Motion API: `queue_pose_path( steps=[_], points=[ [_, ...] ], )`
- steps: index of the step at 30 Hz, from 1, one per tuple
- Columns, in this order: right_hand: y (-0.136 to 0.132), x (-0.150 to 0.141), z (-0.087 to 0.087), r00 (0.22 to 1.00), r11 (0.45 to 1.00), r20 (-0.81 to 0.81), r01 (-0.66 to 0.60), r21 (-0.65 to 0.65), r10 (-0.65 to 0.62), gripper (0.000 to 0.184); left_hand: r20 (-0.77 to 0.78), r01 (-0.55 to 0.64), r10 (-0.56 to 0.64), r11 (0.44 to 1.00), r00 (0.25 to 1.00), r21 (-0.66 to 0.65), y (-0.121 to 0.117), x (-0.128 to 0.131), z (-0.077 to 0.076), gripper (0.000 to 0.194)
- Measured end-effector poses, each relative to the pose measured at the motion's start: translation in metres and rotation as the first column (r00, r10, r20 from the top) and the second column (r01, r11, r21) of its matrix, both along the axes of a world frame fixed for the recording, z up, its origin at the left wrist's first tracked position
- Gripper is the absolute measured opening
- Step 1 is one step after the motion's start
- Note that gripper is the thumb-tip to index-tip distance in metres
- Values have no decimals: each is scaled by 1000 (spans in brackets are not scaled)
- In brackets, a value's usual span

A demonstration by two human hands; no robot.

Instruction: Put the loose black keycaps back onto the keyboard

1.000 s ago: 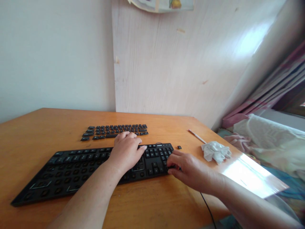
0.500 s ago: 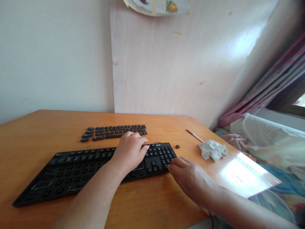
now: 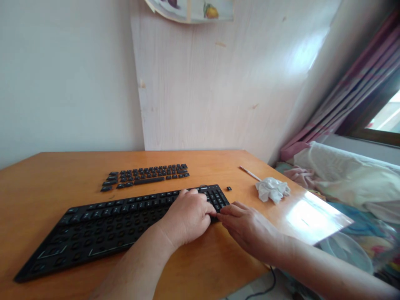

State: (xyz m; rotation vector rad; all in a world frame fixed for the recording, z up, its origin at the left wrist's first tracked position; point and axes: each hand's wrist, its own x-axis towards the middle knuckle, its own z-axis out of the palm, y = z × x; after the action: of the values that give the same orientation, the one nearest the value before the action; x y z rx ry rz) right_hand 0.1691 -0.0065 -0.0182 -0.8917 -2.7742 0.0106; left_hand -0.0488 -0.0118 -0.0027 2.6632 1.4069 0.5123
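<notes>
A black keyboard (image 3: 103, 233) lies at a slant on the wooden table; much of its main block shows bare sockets without caps, while caps sit on the top rows and number pad (image 3: 215, 196). Over the keyboard's right part rests my left hand (image 3: 192, 214), closed, its thumb and forefinger reaching to the pad's lower edge. My right hand (image 3: 246, 225) is at the lower right corner, fingers pressed together, tips meeting those of the left. Whatever lies between the fingertips is hidden. Behind the keyboard, loose black keycaps (image 3: 150, 174) are laid out in rows.
One single keycap (image 3: 229, 188) lies beyond the keyboard's right end. Farther right are a crumpled white tissue (image 3: 272, 189) and a thin stick (image 3: 250, 173). A black cable (image 3: 271, 279) hangs past the table's front edge (image 3: 246, 284). Bedding (image 3: 350, 166) is heaped beside the table.
My left hand has moved right across the keyboard to the number pad, its fingers now drawn in beside my right fingertips. My right hand stays at the corner. The view has shifted slightly.
</notes>
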Motion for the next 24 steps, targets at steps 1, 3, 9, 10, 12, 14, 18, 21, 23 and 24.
queue_pose_path(
  steps=[1, 3, 9, 10, 12, 14, 18, 21, 23, 24],
  points=[
    [0, -1, 1, 1000, 1000, 6, 3, 1, -3, 21, -16, -2, 2, 1000, 1000, 0, -1, 0, 0, 35],
    [0, -2, 2, 1000, 1000, 19, 7, -5, -7, 22, -35, -6, 6, 1000, 999, 1, -1, 0, -2, 36],
    [-1, -2, 1, 1000, 999, -22, -9, -41, 8, 25, -57, -20, 19, 1000, 998, -10, 1, 1, -5, 35],
    [-1, -1, 2, 999, 999, -43, -16, -45, 14, 24, -51, -25, 25, 1000, 998, -3, 1, 1, -5, 34],
    [2, 4, 3, 993, 999, -115, -14, -49, 8, 22, -31, -45, 45, 999, 998, 13, 2, 0, -5, 31],
    [10, 11, 6, 976, 998, -211, 42, -43, -50, 22, -5, -78, 78, 996, 997, 31, 4, -3, -4, 29],
    [44, 30, 7, 922, 973, -316, 232, -18, -225, 23, 34, -187, 184, 978, 982, 91, 10, -15, -3, 27],
    [74, 41, 3, 902, 945, -285, 322, -51, -323, 22, 53, -257, 253, 958, 966, 126, 15, -25, -3, 27],
    [90, 44, -1, 909, 941, -245, 329, -80, -338, 25, 58, -286, 281, 948, 958, 136, 17, -29, -2, 26],
    [96, 45, -2, 915, 942, -224, 323, -89, -335, 27, 58, -294, 289, 946, 956, 137, 17, -31, -2, 26]
  ],
)
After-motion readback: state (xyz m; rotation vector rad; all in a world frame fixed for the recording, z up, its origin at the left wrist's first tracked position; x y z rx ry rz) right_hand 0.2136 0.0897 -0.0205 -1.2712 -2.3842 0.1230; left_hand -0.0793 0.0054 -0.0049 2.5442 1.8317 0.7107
